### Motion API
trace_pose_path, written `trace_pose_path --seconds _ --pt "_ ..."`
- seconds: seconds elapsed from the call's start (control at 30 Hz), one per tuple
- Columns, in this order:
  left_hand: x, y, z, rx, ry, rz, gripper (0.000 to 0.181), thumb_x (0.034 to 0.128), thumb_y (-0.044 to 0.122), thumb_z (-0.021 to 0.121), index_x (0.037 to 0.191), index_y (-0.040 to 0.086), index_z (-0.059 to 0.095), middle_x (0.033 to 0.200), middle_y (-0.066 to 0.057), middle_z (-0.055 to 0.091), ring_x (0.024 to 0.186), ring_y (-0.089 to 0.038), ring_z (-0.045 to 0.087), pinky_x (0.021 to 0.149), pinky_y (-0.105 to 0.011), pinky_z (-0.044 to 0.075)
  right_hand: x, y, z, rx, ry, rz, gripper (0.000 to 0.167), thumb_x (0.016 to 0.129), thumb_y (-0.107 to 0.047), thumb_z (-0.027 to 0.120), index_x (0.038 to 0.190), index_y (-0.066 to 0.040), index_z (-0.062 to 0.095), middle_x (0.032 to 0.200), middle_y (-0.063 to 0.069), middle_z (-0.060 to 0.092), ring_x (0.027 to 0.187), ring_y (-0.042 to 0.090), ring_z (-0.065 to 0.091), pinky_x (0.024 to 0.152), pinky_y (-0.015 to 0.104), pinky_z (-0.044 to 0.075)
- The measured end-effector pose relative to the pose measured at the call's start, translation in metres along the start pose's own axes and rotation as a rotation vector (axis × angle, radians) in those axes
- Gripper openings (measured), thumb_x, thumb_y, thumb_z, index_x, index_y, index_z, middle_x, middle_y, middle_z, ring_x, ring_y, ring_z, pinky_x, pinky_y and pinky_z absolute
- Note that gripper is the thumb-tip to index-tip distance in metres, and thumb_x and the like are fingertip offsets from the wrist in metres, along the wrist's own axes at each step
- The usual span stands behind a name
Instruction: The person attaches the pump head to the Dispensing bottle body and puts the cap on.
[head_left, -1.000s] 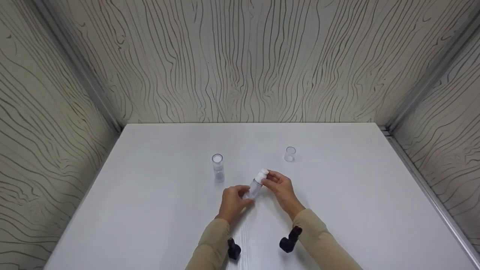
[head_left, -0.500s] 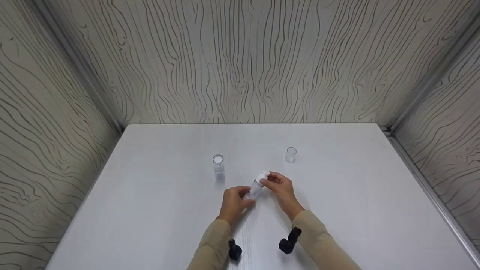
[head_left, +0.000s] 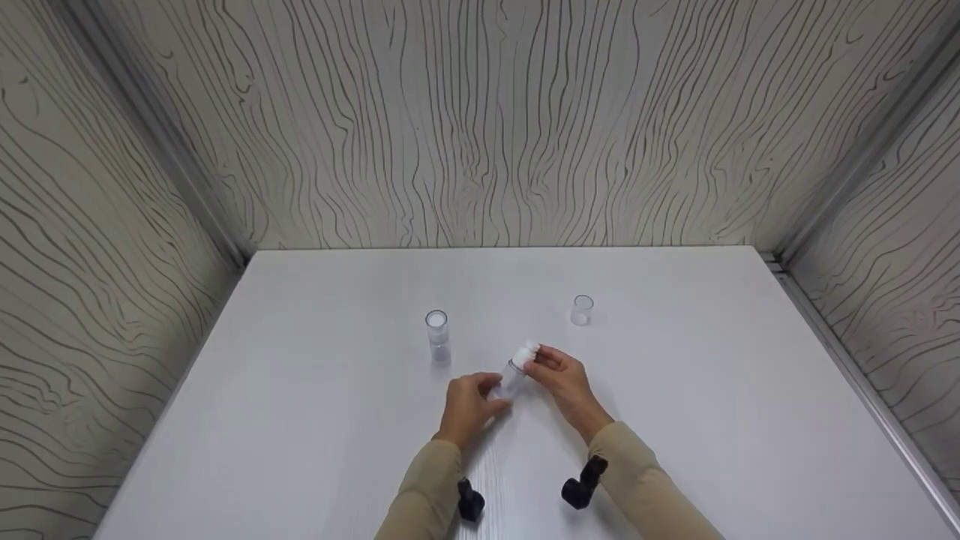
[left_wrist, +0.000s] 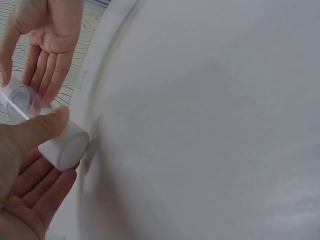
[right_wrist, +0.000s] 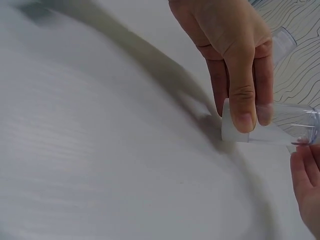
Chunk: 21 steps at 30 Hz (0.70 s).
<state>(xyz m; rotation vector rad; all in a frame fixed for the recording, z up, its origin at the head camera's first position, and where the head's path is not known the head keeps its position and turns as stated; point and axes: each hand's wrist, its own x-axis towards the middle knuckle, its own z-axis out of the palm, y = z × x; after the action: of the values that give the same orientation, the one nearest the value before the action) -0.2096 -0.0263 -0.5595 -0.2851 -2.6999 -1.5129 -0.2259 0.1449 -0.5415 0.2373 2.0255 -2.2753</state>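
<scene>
A small clear bottle [head_left: 511,382] with a white top [head_left: 523,355] is held tilted over the table between both hands. My left hand [head_left: 465,409] grips its lower end; in the left wrist view the thumb lies across the bottle's white base [left_wrist: 65,150]. My right hand [head_left: 566,382] pinches the white top between thumb and fingers, seen close up in the right wrist view as a white cylinder [right_wrist: 232,130]. Whether the top sits fully on the neck I cannot tell. A similar clear bottle [head_left: 439,345] with a white top stands upright to the left, beyond the left hand.
A short clear cap [head_left: 581,310] stands on the white table [head_left: 315,420], beyond the right hand. Wood-patterned panels [head_left: 465,127] rise behind the table and on both sides. Small black cameras [head_left: 577,493] are strapped to both wrists.
My right fingers have shifted slightly around the white top, which has turned or tilted a little. The left hand keeps the bottle in nearly the same spot. The other bottle and cap stay put.
</scene>
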Motion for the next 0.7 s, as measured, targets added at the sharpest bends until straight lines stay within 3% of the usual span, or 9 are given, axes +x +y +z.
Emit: trace_pose_path --seconds 0.37,0.7 --pt "0.0003 -0.0012 -0.001 -0.026 0.007 0.011 0.037 0.0707 0.004 0.081 0.105 -0.003 0.071 0.099 -0.015 0.075 0.089 -0.019 0.069 0.078 -0.027 0.056 0.0002 -0.0001 0.0004 0.042 -0.045 -0.014 0.049 0.086 0.004 0.062 0.13 0.017 0.046 0.117 0.012 0.07 0.092 0.0 0.066 0.083 0.016 0.055" --pt "0.0 0.0017 -0.001 -0.034 -0.01 -0.051 0.037 0.0716 0.005 0.081 0.106 -0.002 0.071 0.1 -0.013 0.075 0.086 -0.015 0.068 0.076 -0.026 0.056 0.0009 -0.0004 0.001 0.05 -0.048 -0.001 0.048 0.087 0.004 0.061 0.131 0.016 0.046 0.118 0.012 0.069 0.093 0.001 0.066 0.085 0.017 0.055"
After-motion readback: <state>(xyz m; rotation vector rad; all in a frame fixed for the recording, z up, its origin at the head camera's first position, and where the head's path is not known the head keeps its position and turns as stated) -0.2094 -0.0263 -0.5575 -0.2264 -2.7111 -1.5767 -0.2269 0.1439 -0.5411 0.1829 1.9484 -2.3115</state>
